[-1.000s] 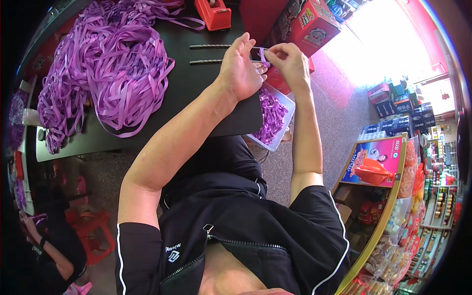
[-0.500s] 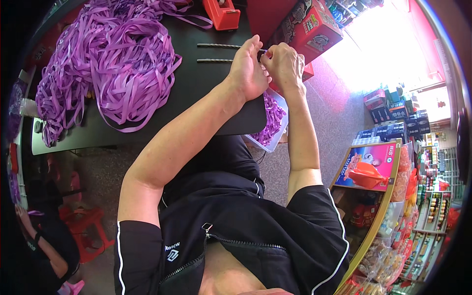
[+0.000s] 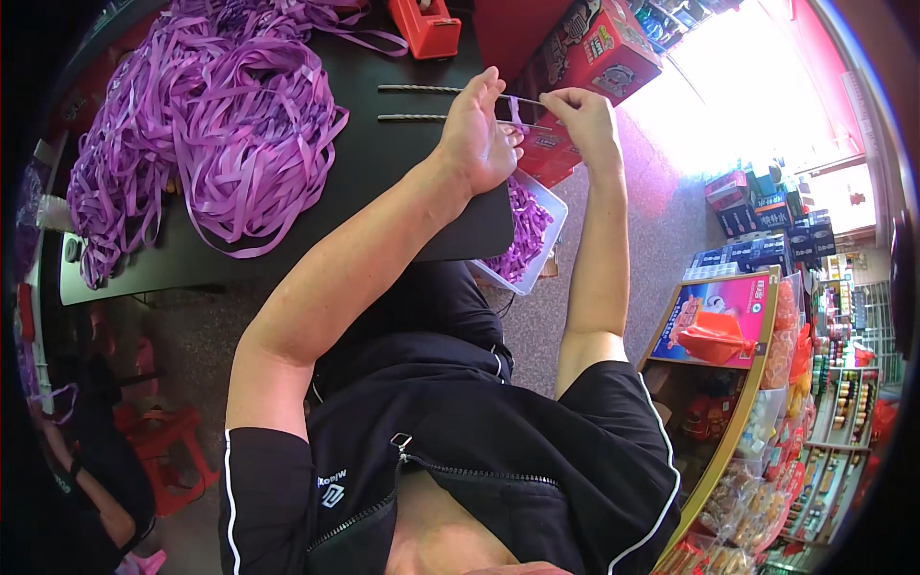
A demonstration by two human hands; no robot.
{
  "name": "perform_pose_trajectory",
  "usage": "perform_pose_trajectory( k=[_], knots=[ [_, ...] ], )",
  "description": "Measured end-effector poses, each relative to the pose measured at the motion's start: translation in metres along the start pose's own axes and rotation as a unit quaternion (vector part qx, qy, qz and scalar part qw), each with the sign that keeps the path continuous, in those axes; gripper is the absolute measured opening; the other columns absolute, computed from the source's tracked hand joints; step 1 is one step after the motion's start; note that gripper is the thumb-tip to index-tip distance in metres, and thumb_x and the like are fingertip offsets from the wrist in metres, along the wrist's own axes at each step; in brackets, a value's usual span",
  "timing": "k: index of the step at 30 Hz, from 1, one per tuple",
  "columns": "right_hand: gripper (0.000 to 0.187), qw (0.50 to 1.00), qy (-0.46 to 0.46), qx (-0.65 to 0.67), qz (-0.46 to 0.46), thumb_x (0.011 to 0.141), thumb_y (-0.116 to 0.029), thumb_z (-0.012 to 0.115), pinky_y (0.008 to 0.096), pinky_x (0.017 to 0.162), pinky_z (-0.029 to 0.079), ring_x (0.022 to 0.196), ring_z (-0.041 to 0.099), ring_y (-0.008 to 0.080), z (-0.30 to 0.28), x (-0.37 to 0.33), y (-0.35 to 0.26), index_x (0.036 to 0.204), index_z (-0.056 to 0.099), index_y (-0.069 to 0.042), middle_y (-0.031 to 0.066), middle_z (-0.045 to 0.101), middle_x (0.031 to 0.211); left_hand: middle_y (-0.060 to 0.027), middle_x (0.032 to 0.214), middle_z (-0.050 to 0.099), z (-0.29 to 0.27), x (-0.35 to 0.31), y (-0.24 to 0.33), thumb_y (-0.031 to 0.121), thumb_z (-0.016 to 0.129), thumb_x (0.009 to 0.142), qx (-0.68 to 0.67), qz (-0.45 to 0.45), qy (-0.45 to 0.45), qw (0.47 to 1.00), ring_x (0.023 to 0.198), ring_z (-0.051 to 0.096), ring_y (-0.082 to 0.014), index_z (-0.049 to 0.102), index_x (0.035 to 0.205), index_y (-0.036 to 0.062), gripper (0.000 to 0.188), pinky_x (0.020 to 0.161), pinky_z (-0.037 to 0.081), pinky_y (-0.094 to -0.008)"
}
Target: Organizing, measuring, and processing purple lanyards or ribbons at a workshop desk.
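Two thin twisted metal rods (image 3: 412, 118) lie side by side on the black table and reach past its right edge. A short loop of purple ribbon (image 3: 516, 113) hangs across them near their right ends. My left hand (image 3: 477, 139) is at the rods, left of the loop, palm turned to the right; its fingers look apart, some partly hidden. My right hand (image 3: 586, 120) pinches the far rod's tip, thumb and forefinger together. Below the hands, a clear plastic bin (image 3: 548, 254) holds purple ribbon pieces (image 3: 522, 225).
A big heap of purple ribbon (image 3: 249, 134) covers the left of the black table (image 3: 402, 192). An orange-red tape dispenser (image 3: 426, 31) stands at the back. Red boxes (image 3: 613, 57) are beyond my right hand. A display case (image 3: 719, 383) stands right; another person's arm (image 3: 96, 489) shows lower left.
My right hand has moved right, away from my left hand, to the far rod's tip. The purple loop on the rods now shows between my hands.
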State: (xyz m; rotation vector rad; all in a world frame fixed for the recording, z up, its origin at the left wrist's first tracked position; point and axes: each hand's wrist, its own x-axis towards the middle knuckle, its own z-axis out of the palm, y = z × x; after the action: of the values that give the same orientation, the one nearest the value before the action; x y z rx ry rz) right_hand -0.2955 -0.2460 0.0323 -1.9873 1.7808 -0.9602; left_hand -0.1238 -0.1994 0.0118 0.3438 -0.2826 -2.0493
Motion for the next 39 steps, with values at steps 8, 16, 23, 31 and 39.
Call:
perform_pose_trajectory(
  k=[8, 16, 23, 31, 39],
  knots=[
    [0.036, 0.991, -0.039, -0.121, 0.043, 0.077, -0.046, 0.067, 0.0376, 0.071, 0.051, 0.076, 0.068, 0.0274, 0.014, -0.004, -0.024, 0.083, 0.074, -0.011, 0.0104, 0.069, 0.075, -0.0347, 0.148, -0.015, 0.001, -0.002, 0.002, 0.055, 0.048, 0.09, -0.013, -0.006, -0.004, 1.0, 0.142, -0.012, -0.0421, 0.009, 0.151, 0.0219, 0.08, 0.113, -0.009, -0.0486],
    [0.025, 0.993, -0.056, -0.104, 0.026, 0.073, -0.033, 0.066, 0.0378, 0.067, 0.05, 0.068, 0.066, 0.0279, 0.022, 0.0, -0.014, 0.076, 0.073, -0.009, 0.0121, 0.066, 0.067, -0.0338, 0.149, -0.017, 0.003, -0.002, 0.002, 0.055, 0.048, 0.09, -0.007, -0.005, 0.004, 1.0, 0.142, -0.014, -0.0412, 0.009, 0.151, 0.0228, 0.08, 0.113, -0.009, -0.0476],
    [0.021, 0.993, -0.071, -0.093, 0.027, 0.071, -0.027, 0.065, 0.0383, 0.066, 0.05, 0.064, 0.066, 0.0272, 0.025, 0.006, -0.011, 0.074, 0.072, -0.007, 0.0131, 0.064, 0.064, -0.0342, 0.149, -0.015, 0.003, -0.002, 0.003, 0.056, 0.047, 0.089, 0.0, -0.004, 0.007, 1.0, 0.142, -0.011, -0.0408, 0.009, 0.151, 0.0227, 0.08, 0.113, -0.007, -0.0473],
    [0.021, 0.989, -0.136, -0.052, 0.036, 0.08, -0.026, 0.065, 0.0353, 0.071, 0.049, 0.073, 0.067, 0.021, 0.026, 0.011, 0.016, 0.086, 0.074, -0.008, 0.0131, 0.068, 0.074, -0.0362, 0.149, -0.011, 0.003, -0.001, 0.002, 0.057, 0.046, 0.089, 0.012, -0.004, 0.004, 1.0, 0.142, -0.009, -0.0426, 0.005, 0.152, 0.0223, 0.082, 0.112, -0.01, -0.0492],
    [0.04, 0.955, -0.162, 0.211, 0.133, 0.084, -0.032, 0.067, 0.0311, 0.081, 0.044, 0.082, 0.059, 0.0149, 0.032, 0.01, 0.026, 0.099, 0.069, 0.004, 0.0097, 0.069, 0.089, -0.0369, 0.148, -0.011, 0.006, -0.006, 0.005, 0.057, 0.047, 0.089, 0.004, -0.007, 0.004, 1.0, 0.142, -0.011, -0.043, 0.003, 0.152, 0.0205, 0.084, 0.112, -0.01, -0.0509]
  ],
)
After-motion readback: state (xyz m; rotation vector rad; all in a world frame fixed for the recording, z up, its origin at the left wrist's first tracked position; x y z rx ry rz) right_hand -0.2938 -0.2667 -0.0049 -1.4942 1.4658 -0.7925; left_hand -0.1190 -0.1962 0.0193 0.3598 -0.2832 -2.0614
